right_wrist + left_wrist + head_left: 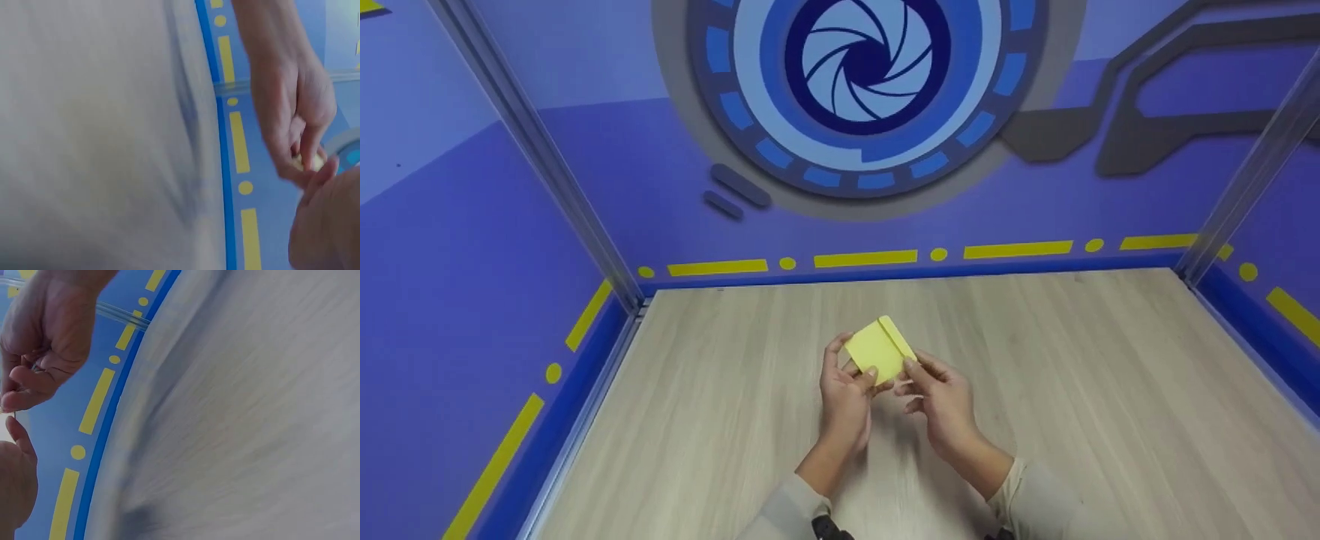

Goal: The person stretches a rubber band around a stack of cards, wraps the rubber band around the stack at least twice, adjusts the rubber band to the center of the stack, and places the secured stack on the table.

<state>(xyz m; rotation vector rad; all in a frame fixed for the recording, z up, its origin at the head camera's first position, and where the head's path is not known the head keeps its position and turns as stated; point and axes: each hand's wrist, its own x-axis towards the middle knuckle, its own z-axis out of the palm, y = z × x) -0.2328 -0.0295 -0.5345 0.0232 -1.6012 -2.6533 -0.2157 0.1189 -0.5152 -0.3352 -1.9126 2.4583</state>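
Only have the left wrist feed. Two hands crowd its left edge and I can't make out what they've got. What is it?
Observer: Head view shows a flat yellow square, paper-like.

Operator: Anything on its face?

Observer: A narrow strip along the upper right edge as the head camera sees it. Can't tell if it's a fold or a separate piece.

Operator: Which hand is on that side, and where's the other?

Observer: Right hand pinches the square at the lower end of the strip; left hand holds it along the lower left edge.
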